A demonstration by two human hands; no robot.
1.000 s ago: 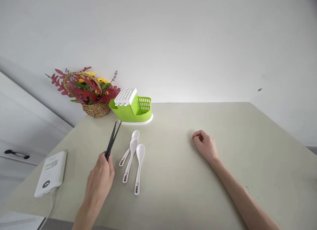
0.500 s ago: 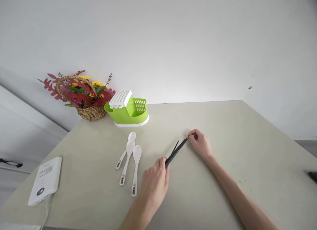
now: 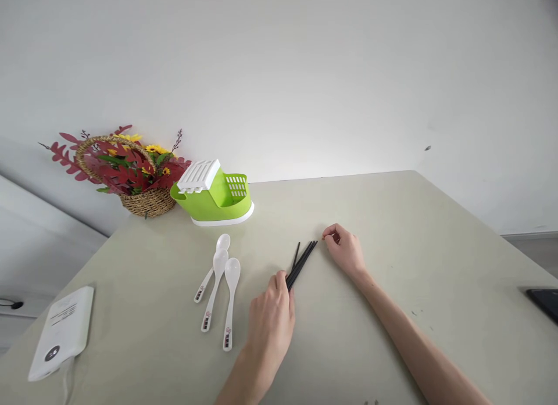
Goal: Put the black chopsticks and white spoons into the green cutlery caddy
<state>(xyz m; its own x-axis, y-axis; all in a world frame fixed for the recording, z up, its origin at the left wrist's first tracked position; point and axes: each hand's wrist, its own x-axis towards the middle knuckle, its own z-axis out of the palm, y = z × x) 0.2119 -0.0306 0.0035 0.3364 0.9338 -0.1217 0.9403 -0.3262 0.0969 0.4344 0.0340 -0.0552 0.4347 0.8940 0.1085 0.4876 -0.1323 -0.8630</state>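
Observation:
My left hand is closed around a bundle of black chopsticks above the table. Their far ends point away and to the right, while one stick splays out to the left. The near ends are hidden in the palm. Just right of the far ends, my right hand rests with its fingers curled and thumb against forefinger; nothing shows in it, and a small gap parts it from the sticks. Left of my left hand lie three white spoons, two of them overlapping.
A green and white plastic cutlery holder stands at the back, beside a wicker basket of artificial flowers. On the left sits a white device with a cable. A dark flat object lies at the right edge. A wall rises behind the table.
The chopsticks' far ends have come away from my right fingers and fanned slightly, turning more upright in view. My left hand keeps its hold. The whole view has shifted a little.

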